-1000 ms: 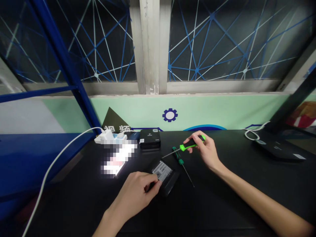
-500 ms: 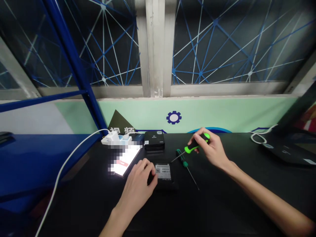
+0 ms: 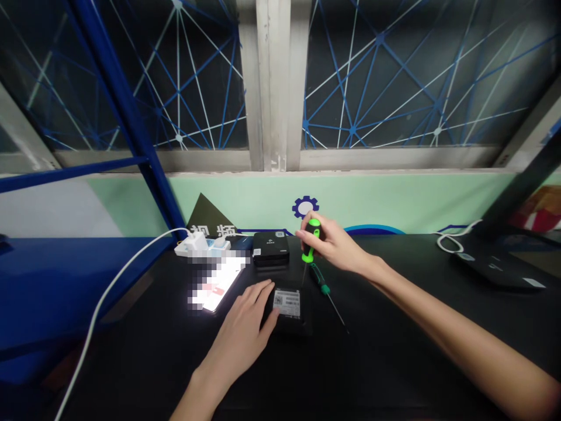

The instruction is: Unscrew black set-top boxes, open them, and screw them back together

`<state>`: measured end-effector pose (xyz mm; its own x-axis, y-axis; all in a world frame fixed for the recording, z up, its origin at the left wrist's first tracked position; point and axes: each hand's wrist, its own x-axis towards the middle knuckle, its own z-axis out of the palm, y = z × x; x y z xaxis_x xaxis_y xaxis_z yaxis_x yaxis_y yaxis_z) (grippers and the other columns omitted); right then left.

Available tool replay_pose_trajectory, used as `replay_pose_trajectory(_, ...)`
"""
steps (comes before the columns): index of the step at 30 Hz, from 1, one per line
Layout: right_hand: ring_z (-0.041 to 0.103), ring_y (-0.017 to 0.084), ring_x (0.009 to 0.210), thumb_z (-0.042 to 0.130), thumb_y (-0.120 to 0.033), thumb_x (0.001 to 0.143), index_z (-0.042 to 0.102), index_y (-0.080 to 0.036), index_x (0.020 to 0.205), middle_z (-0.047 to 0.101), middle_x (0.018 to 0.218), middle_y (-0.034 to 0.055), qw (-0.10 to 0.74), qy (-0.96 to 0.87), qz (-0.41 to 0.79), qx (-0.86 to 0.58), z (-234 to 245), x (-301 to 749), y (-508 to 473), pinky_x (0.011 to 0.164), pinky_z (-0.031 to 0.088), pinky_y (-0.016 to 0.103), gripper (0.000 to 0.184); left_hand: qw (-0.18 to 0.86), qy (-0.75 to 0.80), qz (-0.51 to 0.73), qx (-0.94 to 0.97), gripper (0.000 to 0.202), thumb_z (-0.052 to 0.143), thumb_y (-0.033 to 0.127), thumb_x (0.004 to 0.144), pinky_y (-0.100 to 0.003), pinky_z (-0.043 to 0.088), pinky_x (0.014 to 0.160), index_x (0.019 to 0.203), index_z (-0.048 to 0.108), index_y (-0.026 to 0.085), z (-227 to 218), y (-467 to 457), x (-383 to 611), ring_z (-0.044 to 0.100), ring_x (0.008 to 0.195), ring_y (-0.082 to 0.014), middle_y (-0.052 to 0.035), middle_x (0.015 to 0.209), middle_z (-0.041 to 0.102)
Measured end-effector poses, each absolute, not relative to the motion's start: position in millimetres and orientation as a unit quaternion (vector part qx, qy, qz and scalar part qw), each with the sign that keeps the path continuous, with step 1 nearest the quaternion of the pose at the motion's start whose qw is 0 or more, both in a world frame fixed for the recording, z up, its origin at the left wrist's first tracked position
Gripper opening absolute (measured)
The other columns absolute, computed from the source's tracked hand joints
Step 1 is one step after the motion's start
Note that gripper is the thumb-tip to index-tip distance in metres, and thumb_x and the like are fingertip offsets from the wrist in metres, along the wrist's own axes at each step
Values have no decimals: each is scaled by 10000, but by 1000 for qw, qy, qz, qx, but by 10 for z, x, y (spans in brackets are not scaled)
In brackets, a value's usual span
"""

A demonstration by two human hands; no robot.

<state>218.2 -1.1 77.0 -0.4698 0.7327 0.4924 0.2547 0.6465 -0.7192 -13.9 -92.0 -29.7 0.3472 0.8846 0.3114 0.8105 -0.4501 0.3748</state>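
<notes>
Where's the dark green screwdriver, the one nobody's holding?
In the head view, the dark green screwdriver lies on the black table, just right of the black box that the left hand touches.

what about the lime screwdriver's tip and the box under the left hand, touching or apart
Cannot tell: in the head view, the lime screwdriver points down at the box, but its tip fades into black.

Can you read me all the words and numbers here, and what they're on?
"视频": on the dark wall triangle, lower edges hidden.
Label on the box by the left hand: print too small to read.
Black box behind: marks too small.
Black device, far right: marks too small.
Phone: screen blurred, unreadable.
</notes>
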Motion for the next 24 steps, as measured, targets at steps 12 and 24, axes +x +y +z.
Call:
replay_pose_trajectory(12, 589, 140, 617, 680, -393, 882, 591, -225, 1094, 678, 856, 42, 489, -710, 405, -305, 105, 2234, -172, 532, 512, 269, 285, 108, 530, 203, 816, 562, 390, 551, 997, -552, 364, 1117, 1475, 373, 254, -257, -955, -151, 396, 1404, -303, -99, 1546, 401)
replay_pose_trajectory(24, 657, 176, 723, 635, -405, 919, 707, -178, 1096, 728, 920, 94, 480, -698, 432, -309, -146, 2223, -236, 635, 587, 313, 296, 109, 534, 186, 818, 595, 379, 570, 994, -560, 336, 1133, 1511, 327, 280, -259, -952, -149, 375, 1418, -299, -78, 1567, 370)
